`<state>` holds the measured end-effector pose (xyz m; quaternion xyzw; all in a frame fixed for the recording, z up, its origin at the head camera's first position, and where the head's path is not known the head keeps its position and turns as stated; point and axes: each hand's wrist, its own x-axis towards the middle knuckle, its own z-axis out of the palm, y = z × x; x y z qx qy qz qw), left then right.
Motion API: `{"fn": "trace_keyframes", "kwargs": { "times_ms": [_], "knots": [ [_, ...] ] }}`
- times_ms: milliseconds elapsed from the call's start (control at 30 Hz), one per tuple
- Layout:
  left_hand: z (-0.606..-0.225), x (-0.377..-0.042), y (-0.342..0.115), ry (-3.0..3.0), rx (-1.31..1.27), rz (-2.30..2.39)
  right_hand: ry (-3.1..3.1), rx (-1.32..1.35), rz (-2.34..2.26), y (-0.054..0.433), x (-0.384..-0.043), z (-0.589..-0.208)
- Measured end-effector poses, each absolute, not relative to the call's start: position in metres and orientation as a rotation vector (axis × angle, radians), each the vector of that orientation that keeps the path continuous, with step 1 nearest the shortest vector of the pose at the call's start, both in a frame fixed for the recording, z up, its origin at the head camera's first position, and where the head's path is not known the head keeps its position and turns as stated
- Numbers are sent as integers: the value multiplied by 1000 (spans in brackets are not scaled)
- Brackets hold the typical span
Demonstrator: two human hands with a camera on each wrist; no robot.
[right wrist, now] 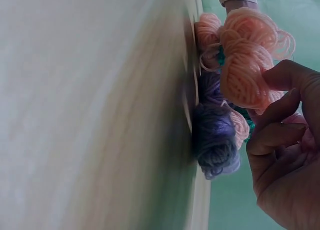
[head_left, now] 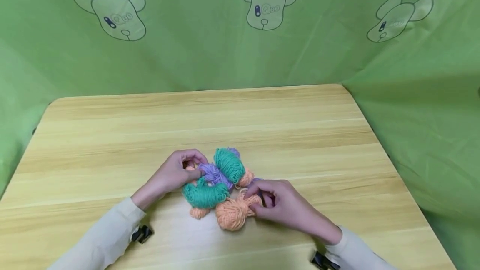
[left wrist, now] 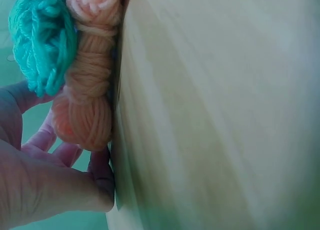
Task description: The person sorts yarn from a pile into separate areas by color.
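Observation:
Small skeins of yarn lie in a pile on the wooden table. My left hand (head_left: 179,171) is at the pile's left side, pinching the end of a purple yarn skein (head_left: 215,175) between thumb and fingers. My right hand (head_left: 283,203) pinches one end of a peach yarn skein (head_left: 231,215) at the front right. A teal yarn skein (head_left: 205,195) lies in front of the purple one, and another teal yarn skein (head_left: 229,165) rests on top at the back. In the right wrist view, a second purple yarn skein (right wrist: 217,140) lies below the pinched peach one.
More peach yarn (left wrist: 90,64) lies under the teal skeins, partly hidden. The wooden table (head_left: 112,136) extends around the pile. A green cloth (head_left: 210,53) with bear-like outlines hangs behind it and along the sides.

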<state>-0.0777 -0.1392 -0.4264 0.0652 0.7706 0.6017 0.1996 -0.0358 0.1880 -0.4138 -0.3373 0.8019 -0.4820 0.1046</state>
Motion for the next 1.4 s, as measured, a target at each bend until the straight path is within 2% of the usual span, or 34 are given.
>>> {"fn": "trace_keyframes", "kwargs": {
  "times_ms": [867, 1400],
  "knots": [
    [-427, -75, -135, 2182, 166, 1689, 2280, -838, -1621, 203, -34, -408],
    [-426, -77, -136, 2196, 158, 1679, 2270, -639, -1746, 213, -39, -403]
  ]
}}
